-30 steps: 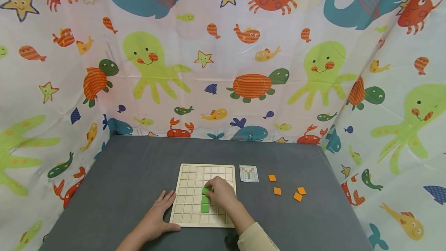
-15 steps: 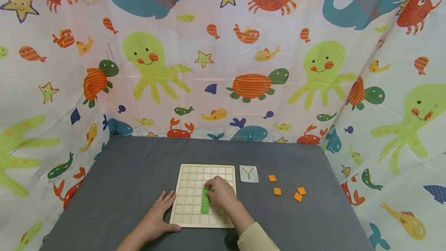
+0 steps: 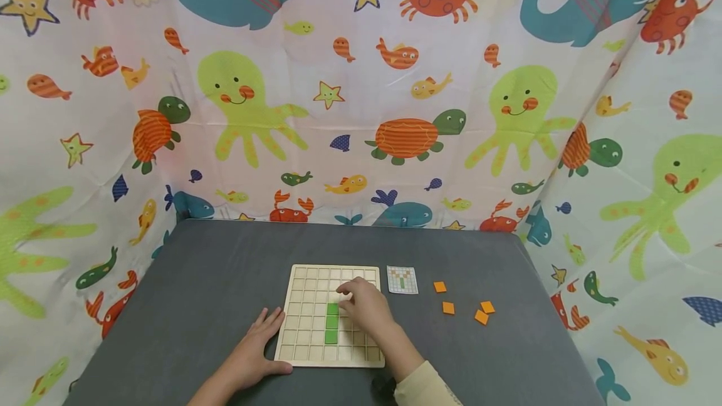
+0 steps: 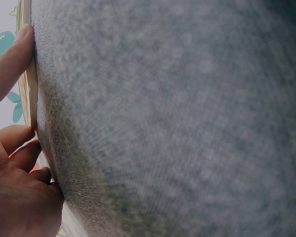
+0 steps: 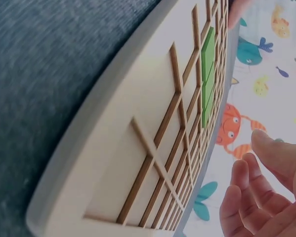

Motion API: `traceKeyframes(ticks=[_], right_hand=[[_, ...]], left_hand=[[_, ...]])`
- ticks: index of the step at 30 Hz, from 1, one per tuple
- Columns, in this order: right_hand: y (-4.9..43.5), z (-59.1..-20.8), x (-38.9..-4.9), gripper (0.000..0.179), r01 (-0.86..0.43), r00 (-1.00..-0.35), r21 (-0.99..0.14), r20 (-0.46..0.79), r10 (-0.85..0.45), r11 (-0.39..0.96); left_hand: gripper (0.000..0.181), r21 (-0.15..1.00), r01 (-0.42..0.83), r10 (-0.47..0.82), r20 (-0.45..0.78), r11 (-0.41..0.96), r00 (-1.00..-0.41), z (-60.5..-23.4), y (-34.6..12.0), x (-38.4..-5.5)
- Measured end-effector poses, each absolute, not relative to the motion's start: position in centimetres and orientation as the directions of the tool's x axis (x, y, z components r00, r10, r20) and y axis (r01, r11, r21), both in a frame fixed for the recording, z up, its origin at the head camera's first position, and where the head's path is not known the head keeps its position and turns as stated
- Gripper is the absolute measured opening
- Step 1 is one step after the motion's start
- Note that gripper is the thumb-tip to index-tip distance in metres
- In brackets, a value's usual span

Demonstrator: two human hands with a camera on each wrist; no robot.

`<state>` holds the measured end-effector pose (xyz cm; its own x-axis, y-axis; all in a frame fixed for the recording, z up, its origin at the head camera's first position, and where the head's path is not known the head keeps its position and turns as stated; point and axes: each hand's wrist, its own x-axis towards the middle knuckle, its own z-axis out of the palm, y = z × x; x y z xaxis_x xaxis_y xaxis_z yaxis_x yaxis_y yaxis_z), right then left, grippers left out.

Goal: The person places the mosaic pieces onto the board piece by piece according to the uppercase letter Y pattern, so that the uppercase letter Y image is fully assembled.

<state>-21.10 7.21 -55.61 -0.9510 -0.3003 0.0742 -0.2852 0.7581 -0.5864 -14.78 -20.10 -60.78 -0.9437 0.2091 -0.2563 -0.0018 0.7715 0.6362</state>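
Note:
A pale wooden grid board (image 3: 301,293) lies on the grey table. Three green square tiles (image 3: 331,322) sit in its cells, forming one column; the right wrist view shows these green tiles (image 5: 207,74) set between the ridges. My left hand (image 3: 256,349) rests at the board's lower left, fingers along the left edge and thumb at the front corner. In the left wrist view the thumb (image 4: 14,64) touches the board's side. Above the board's right half hovers my right hand (image 3: 366,309), fingers loosely bent, with nothing between thumb and fingertips.
Right of the board lies a small printed card (image 3: 402,280) with a coloured grid pattern. Farther right are several loose orange tiles (image 3: 448,308). A sea-animal printed curtain (image 3: 350,161) surrounds the table's back and sides. Something dark (image 3: 383,387) is by the right wrist.
My right hand has let go of the top green tile and drawn up and slightly right, its thumb and fingers parting. The left hand stays at the board's edge.

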Motion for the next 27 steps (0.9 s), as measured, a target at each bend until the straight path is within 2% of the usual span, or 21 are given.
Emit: traceKeyframes(ticks=[27], right_hand=[[12.0, -56.0, -20.3, 0.024, -0.255, -0.965, -0.624, 0.119, -0.233, 0.738]], left_hand=[[0.119, 0.641, -0.01, 0.208, -0.265, 0.768, -0.942, -60.5, -20.1, -14.8]])
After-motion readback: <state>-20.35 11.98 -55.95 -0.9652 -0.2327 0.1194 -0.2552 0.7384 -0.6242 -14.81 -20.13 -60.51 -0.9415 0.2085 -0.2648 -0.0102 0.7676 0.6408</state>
